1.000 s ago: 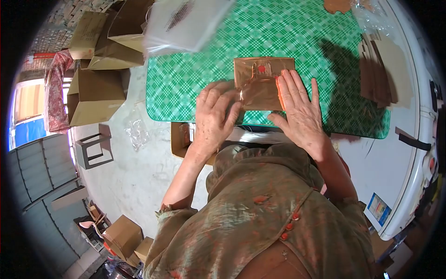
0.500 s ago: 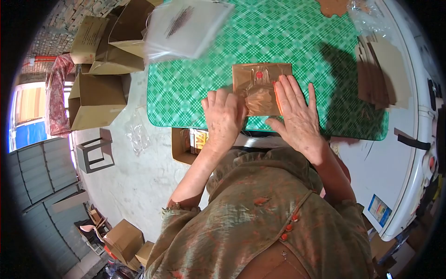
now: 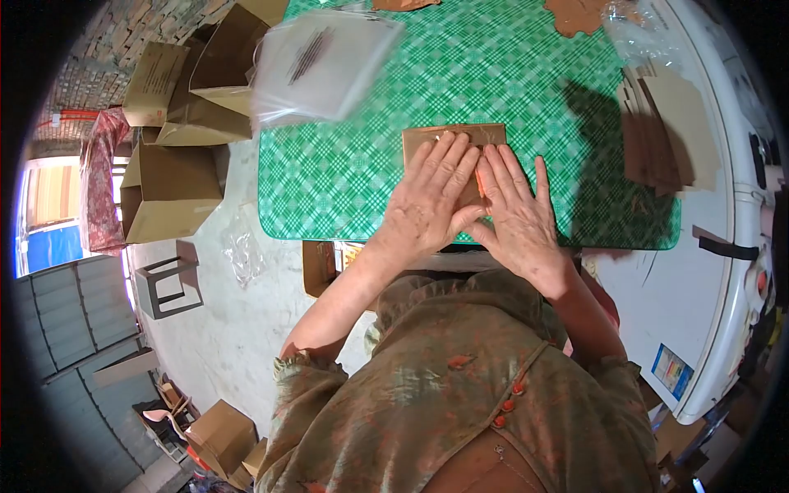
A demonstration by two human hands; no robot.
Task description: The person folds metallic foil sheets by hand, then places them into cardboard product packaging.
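Left hand now spreading flat over brown packet, no longer curling at left edge; right hand staying flat along right side. Both apparently pressing packet smooth, gripping nothing. Packet lying on green checked surface, upper centre of frame.

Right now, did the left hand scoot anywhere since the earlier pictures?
Yes: against the green table, the left hand moved right and farther in, over the brown packet.
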